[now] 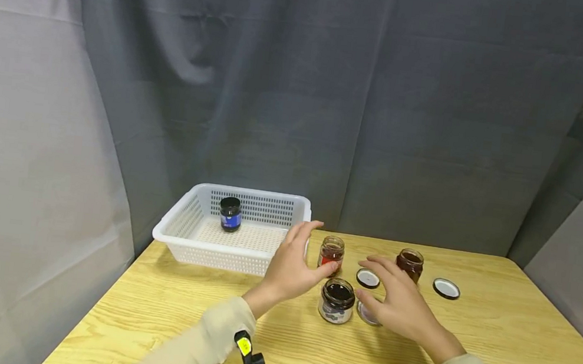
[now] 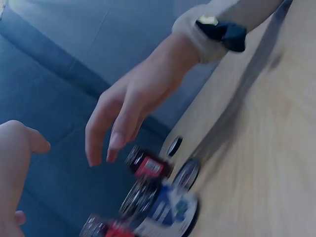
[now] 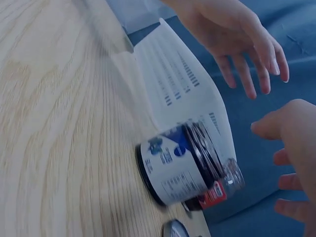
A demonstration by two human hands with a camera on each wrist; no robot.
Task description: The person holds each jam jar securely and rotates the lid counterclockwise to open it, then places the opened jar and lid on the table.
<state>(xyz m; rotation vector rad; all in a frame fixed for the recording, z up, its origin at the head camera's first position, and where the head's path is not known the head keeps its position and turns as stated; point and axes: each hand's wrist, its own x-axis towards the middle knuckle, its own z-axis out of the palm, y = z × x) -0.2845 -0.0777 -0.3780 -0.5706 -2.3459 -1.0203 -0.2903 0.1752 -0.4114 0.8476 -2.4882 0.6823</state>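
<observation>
A squat jar with a white and blue label (image 1: 336, 306) stands lidless on the table, dark contents showing at its mouth. To its left my left hand (image 1: 290, 269) hovers with fingers spread and nothing held. My right hand (image 1: 400, 303) is held above the table on the jar's other side, fingers loosely bent and empty. Behind the squat jar is a smaller red-labelled jar (image 1: 332, 253), also uncovered. Another open dark jar (image 1: 410, 262) stands beyond the right hand, which overlaps it. The right wrist view shows the squat jar's label (image 3: 170, 160) below both hands.
A white plastic basket (image 1: 219, 257) stands at the back left, holding a dark jar with a blue label (image 1: 230, 216). Loose lids lie on the table: one behind the right hand (image 1: 368, 278), one partly under it (image 1: 366, 314), another farther right (image 1: 446, 288). Grey curtains (image 1: 298, 117) hang behind.
</observation>
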